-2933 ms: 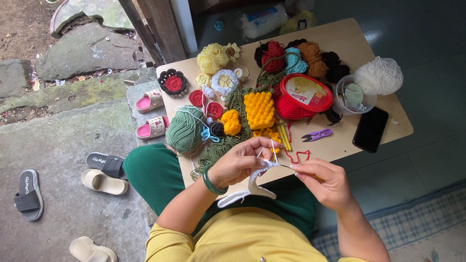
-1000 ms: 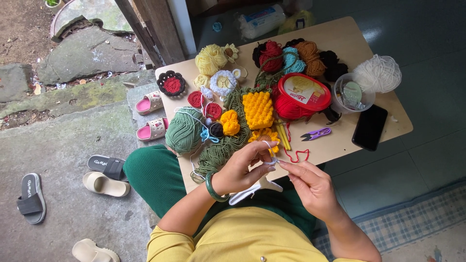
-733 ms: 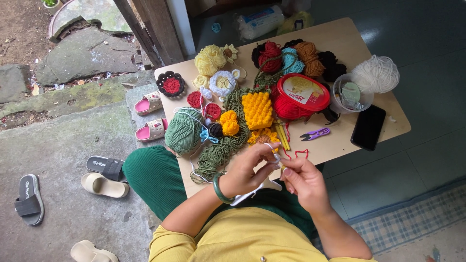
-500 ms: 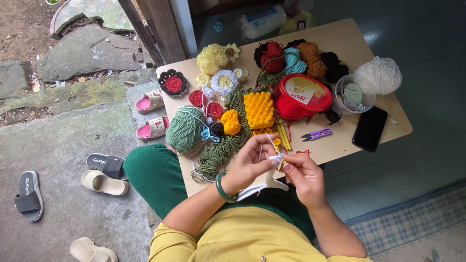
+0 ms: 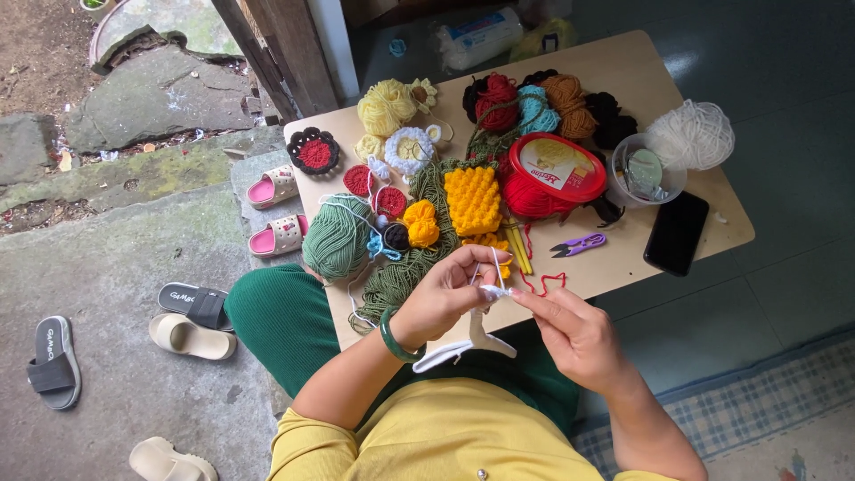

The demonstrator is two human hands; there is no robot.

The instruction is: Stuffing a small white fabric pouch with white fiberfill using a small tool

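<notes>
My left hand pinches a small white crochet piece, with white yarn looped over its fingers. My right hand meets it from the right, fingertips on the same piece; any hook is too thin to make out. A white strip hangs below the hands over my lap. Both hands hover at the near edge of a low wooden table. A green bangle sits on my left wrist.
The table holds a green yarn ball, a yellow crochet square, a red tub, purple snips, a black phone, white yarn and several coloured balls. Sandals lie on the concrete at left.
The hands have come together: my right hand moved left to meet the left hand at the white piece, and both shifted slightly toward the table edge.
</notes>
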